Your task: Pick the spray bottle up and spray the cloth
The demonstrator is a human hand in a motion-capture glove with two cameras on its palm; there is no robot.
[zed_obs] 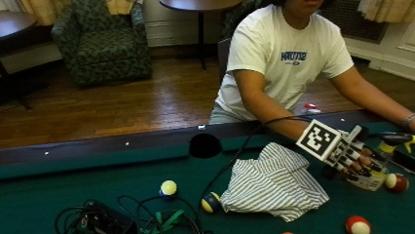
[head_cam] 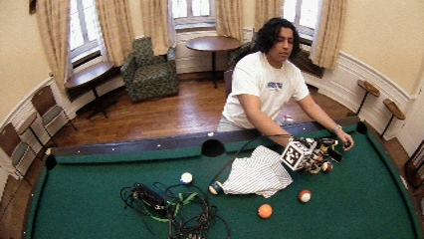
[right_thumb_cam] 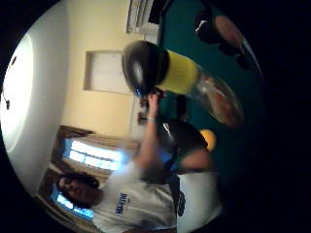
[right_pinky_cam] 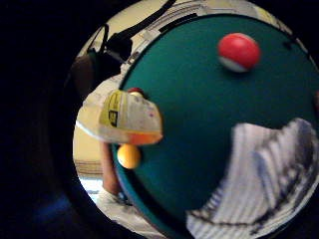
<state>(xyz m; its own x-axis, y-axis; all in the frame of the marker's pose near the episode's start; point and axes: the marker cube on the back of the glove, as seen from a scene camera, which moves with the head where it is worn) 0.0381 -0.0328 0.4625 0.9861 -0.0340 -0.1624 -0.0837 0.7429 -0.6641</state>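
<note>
The fingers (zed_obs: 360,165) of the gloved right hand (zed_obs: 350,158) curl round the body of the spray bottle (zed_obs: 373,171), which stands upright on the green felt at the person's right, just beside the cloth (zed_obs: 272,183). From where I stand, the bottle's base appears close to or on the table; whether it has left the surface I cannot tell. The thumb-side palm view shows the bottle's black head and yellow collar (right_thumb_cam: 182,75) close against the palm.

Progress, as judged: the grasp is made; the lift is at most begun; aiming the nozzle at the cloth and pressing the trigger remain. The striped cloth lies crumpled and shows no sign of wetting that I can make out.

The surface is a pool table (head_cam: 99,172) with a side pocket (zed_obs: 205,145). Several balls lie about: a red-and-white ball (zed_obs: 396,182) just beside the bottle, another (zed_obs: 358,225) nearer the table's middle, a yellow-and-white ball (zed_obs: 168,187), and an orange ball (head_cam: 265,211). A tangle of cables (head_cam: 169,204) sits well apart. Beyond stand an armchair (head_cam: 151,69), a round side table (head_cam: 212,44) and curtained windows.
</note>
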